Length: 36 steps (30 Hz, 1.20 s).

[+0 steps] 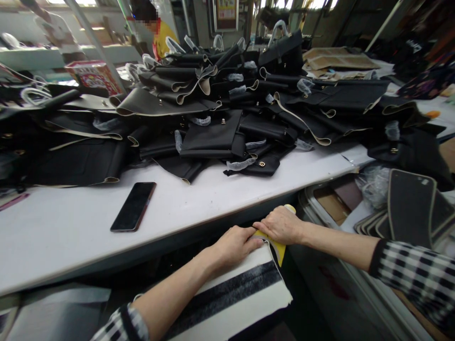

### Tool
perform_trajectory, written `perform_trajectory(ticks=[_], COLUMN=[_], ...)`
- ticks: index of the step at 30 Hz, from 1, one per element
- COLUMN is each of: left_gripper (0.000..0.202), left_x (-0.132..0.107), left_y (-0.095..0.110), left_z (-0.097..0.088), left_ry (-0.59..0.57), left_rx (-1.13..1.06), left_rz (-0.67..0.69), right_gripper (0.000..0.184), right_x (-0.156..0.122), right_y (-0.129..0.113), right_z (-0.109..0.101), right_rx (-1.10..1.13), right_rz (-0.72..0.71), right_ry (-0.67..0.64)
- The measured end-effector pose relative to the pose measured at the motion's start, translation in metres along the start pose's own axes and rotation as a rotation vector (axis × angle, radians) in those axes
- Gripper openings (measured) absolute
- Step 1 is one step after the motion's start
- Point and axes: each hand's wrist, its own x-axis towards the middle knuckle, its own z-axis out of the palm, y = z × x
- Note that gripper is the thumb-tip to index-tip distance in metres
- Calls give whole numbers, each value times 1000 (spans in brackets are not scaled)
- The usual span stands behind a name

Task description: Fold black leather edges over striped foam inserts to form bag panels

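In the head view, my right hand (280, 225) is closed around a yellow scraper-like tool (280, 251), with a pale rounded end showing beyond my fingers. Its flat yellow part lies against the edge of a cream bag panel (245, 303) that has a broad black strip (234, 293) along it. My left hand (234, 246) grips the far corner of this panel between thumb and fingers, close to my right hand. The panel stretches toward me below the table edge, and my left forearm covers part of it.
A black phone (133, 207) lies on the white table (199, 203). Behind it are piled several black bags (213, 135) with wrapped handles. Dark bag pieces (410, 203) and a crate (327, 203) stand at right. A person in yellow (165, 38) and another person (55, 28) are farther back.
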Motion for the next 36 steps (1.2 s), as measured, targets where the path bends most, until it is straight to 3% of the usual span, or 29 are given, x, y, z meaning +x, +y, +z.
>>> perform_trajectory(ticks=[10, 18, 26, 29, 31, 34, 36], left_gripper=[42, 48, 51, 48, 46, 49, 52], left_x=[5, -1, -15, -42, -73, -133, -170], left_y=[-6, -7, -2, -8, -21, -52, -78], left_z=[7, 10, -5, -26, -43, -59, -58], left_ry=[15, 62, -29, 27, 104, 297, 456], left_rx=[143, 237, -98, -96, -118, -207, -313], left_rz=[44, 76, 52, 12, -46, -167, -279], right_gripper=[65, 72, 74, 69, 65, 66, 70], right_x=[-9, -24, -34, -32, -24, -6, 8], right_y=[-11, -39, -59, -54, -48, -41, -42], right_z=[10, 16, 16, 14, 9, 0, -4], right_rx=[39, 49, -2, -28, -41, -49, -49], right_rz=[114, 316, 399, 329, 259, 191, 163], right_ry=[-44, -27, 18, 14, 9, 33, 52])
